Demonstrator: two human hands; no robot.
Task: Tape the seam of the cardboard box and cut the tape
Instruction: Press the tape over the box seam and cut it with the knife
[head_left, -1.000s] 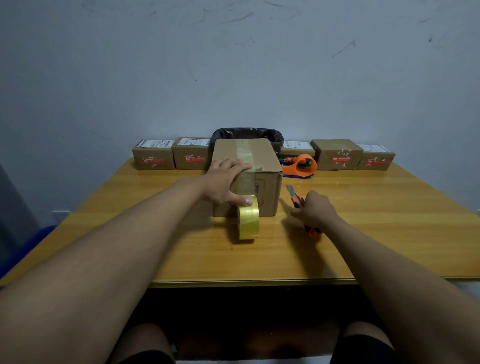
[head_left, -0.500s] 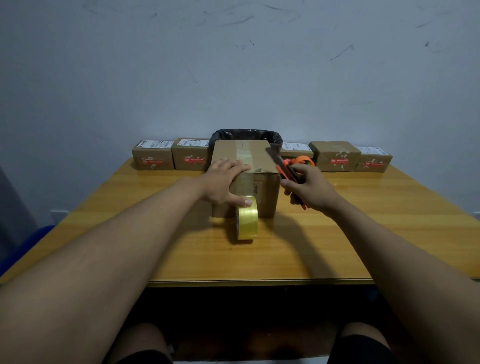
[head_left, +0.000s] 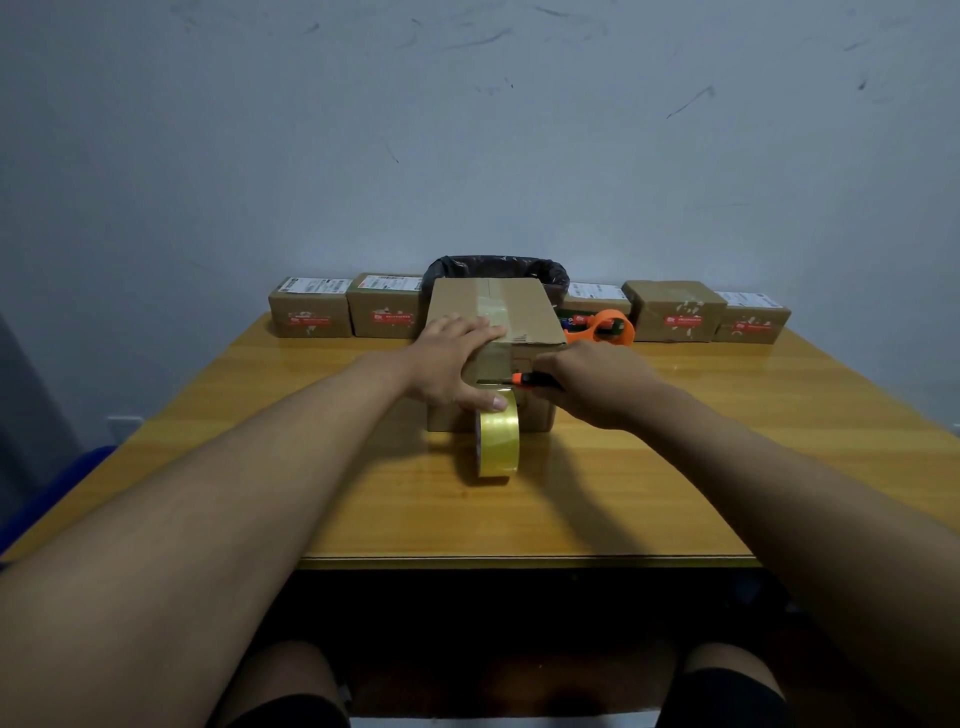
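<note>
A cardboard box stands mid-table with clear tape running along its top seam and down its front face. A yellow tape roll stands on edge against the box front, still joined to that strip. My left hand lies flat over the box's front top edge, its thumb pressing the tape just above the roll. My right hand grips an orange and black utility knife, held level with its blade pointing left onto the tape on the front face.
Several small labelled cartons line the table's far edge against the wall. A black-lined bin sits behind the box. An orange tape dispenser lies right of the box. The wooden table ends near my knees.
My right hand lifted the knife off the table, then swung it in from beside the box's right edge to the front face, blade now at the tape. The left hand stayed put.
</note>
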